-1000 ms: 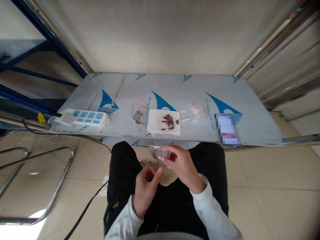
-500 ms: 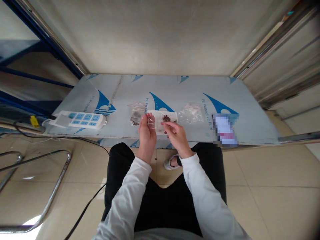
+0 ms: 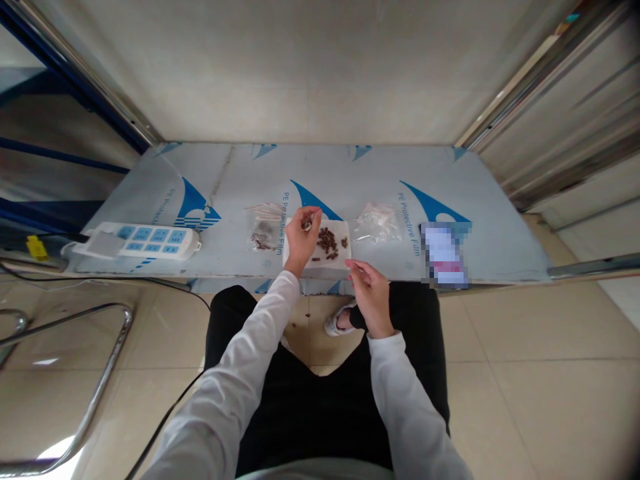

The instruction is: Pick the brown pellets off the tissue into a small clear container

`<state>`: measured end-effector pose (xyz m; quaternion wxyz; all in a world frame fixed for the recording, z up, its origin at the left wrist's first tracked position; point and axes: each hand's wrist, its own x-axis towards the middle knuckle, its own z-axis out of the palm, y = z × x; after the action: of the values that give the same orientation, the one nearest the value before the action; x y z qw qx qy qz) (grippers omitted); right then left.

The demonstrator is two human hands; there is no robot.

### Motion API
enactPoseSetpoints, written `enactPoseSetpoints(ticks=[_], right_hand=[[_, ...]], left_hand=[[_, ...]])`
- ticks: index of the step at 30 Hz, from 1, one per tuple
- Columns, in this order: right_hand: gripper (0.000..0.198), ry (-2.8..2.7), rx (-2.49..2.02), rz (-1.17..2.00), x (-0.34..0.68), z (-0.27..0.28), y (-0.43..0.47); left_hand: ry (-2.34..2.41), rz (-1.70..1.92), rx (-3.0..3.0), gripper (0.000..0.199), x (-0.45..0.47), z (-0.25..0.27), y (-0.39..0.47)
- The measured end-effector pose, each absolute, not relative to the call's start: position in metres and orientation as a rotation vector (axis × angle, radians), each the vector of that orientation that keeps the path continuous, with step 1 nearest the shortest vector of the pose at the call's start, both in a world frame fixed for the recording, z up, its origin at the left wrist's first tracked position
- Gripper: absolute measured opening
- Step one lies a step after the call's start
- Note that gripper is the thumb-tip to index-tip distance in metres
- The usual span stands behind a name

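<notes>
1. Clock directions are taken from the small brown pieces point(image 3: 327, 243), which lie in a loose heap on a white sheet point(image 3: 295, 257) at the near edge of a film-covered table point(image 3: 240, 180); twelve points away from the seated person.
2. Left arm: stretched forward from the lower left, its white sleeve pointing towards one o'clock. The left hand point(image 3: 301, 239) is raised at nine o'clock, in front of the sheet's left part and just beside the heap.
3. Left hand's shape: fingers bent well inwards, thumb up close to the fingertips, like a pinch. A small dark patch shows inside the curl; I cannot tell whether that is something held or only shadow.
4. Right arm: bent and nearer the body, its forearm pointing towards eleven o'clock. The right hand point(image 3: 371, 293) is between four and five o'clock, beside the sheet's near right corner.
5. Right hand's shape: fingers loosely bent and partly closed, thumb and forefinger tips reaching towards that corner. Whether they touch it, or have hold of anything, I cannot tell.
6. Around them: at nine o'clock, a clear bag with brown pieces inside point(image 3: 265, 230); between two and three, a crumpled clear bag point(image 3: 377, 223); farther out at three, a blurred-out phone point(image 3: 444, 255).
</notes>
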<state>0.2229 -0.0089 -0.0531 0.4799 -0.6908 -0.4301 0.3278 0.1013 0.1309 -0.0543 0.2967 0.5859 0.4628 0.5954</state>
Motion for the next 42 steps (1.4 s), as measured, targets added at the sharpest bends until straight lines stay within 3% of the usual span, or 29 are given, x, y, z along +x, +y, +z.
enactPoseSetpoints(ticks=[15,20,29,35,42], right_hand=[[0.034,-1.135,-1.68,0.761,0.211,-0.057,-0.017],[0.029,-1.367,-1.602,0.523,0.218,-0.043,0.042],[0.017,-1.513,-1.492,0.632,0.231,-0.029,0.11],[0.021,-1.476,-1.464,0.651,0.231,-0.038,0.096],[0.026,-1.45,-1.39,0.69,0.231,-0.034,0.094]], left_hand=[[1.05,1.535,1.493,0.022,0.104,-0.042,0.133],[0.976,1.399,1.581,0.02,0.098,-0.041,0.136],[0.908,1.316,1.513,0.042,0.08,-0.04,0.137],[1.16,1.353,1.684,0.025,0.056,-0.053,0.122],[1.189,1.447,1.806,0.024,0.062,-0.042,0.129]])
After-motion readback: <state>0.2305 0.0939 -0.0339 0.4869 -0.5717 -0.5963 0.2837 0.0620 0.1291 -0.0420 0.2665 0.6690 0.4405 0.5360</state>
